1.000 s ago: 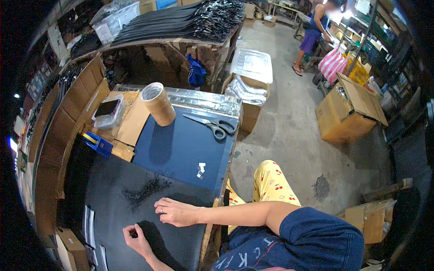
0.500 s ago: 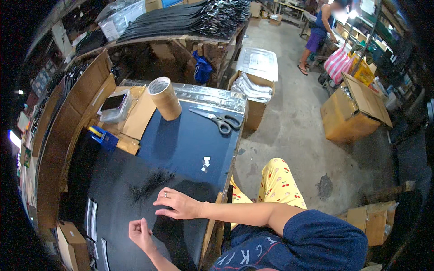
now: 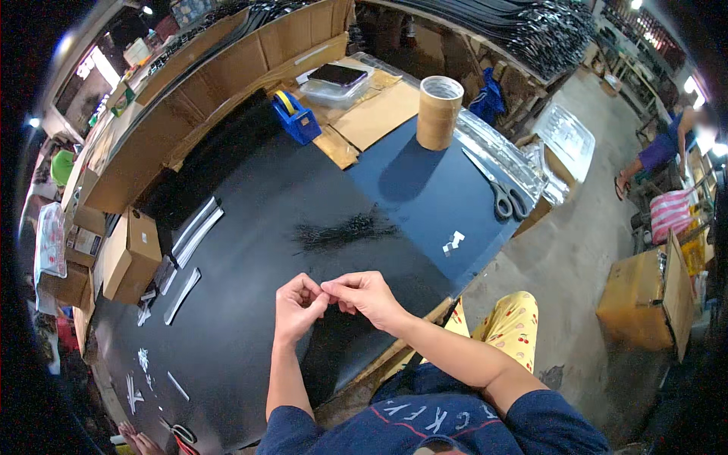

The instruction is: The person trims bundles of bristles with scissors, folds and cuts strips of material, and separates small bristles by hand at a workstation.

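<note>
Both my hands meet above the black tabletop (image 3: pixel 250 250), near its front edge. My left hand (image 3: pixel 298 305) is closed in a pinch, thumb against fingers. Fingertip to fingertip with it, my right hand (image 3: pixel 365 297) also pinches. Whatever sits between the fingertips is too small to make out. Just beyond the hands lies a loose heap of thin black strands (image 3: pixel 345 230). Small white pieces (image 3: pixel 453 242) rest on the blue sheet (image 3: pixel 409 193) to the right.
Farther back stand a tape roll stack (image 3: pixel 438 114), a blue tape dispenser (image 3: pixel 296 119) and black-handled scissors (image 3: pixel 500 189). White strips (image 3: pixel 199 233) and a cardboard box (image 3: pixel 133 256) lie left. Another person's hand (image 3: pixel 140 438) is near red-handled scissors (image 3: pixel 182 436). Someone stands far right.
My hands, apart before, have come together at the fingertips. The right hand's spread fingers have closed into a pinch. The view has swung left, showing more of the table's left end.
</note>
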A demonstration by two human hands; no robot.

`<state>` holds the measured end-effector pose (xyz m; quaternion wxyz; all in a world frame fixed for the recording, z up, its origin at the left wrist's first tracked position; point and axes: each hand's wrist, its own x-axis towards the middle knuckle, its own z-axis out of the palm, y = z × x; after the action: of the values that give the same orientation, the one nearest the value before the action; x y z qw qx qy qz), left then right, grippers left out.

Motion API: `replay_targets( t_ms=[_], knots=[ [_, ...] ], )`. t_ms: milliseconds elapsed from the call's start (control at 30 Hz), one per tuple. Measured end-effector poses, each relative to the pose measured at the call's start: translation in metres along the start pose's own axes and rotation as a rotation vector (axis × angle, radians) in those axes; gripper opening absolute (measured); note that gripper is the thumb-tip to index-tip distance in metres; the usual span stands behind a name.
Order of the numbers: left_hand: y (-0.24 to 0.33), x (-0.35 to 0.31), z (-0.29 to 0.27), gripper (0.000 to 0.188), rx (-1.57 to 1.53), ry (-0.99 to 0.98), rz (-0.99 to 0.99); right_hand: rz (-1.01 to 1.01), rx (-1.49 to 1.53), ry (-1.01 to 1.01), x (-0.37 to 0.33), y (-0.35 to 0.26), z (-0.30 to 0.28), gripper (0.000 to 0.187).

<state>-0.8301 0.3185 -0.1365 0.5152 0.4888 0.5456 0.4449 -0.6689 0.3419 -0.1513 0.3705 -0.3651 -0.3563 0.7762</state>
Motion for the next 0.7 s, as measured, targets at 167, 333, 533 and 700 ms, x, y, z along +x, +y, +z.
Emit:
replay_targets(
  t_ms=[167, 333, 533, 700],
  knots=[
    [-0.001, 0.001, 0.005, 0.012, 0.015, -0.034, -0.054, 0.023, 0.018, 0.02, 0.002, 0.004, -0.005, 0.02],
    [-0.004, 0.001, 0.004, 0.011, -0.026, -0.125, -0.088, 0.012, 0.016, -0.012, 0.001, 0.007, -0.009, 0.02],
    [-0.005, 0.004, -0.004, 0.015, -0.193, -0.008, -0.053, 0.039, -0.055, -0.055, -0.001, -0.001, -0.008, 0.016],
    [-0.01, 0.008, 0.004, 0.017, -0.145, -0.007, -0.218, 0.201, -0.259, -0.269, -0.011, -0.007, -0.009, 0.017]
  ],
)
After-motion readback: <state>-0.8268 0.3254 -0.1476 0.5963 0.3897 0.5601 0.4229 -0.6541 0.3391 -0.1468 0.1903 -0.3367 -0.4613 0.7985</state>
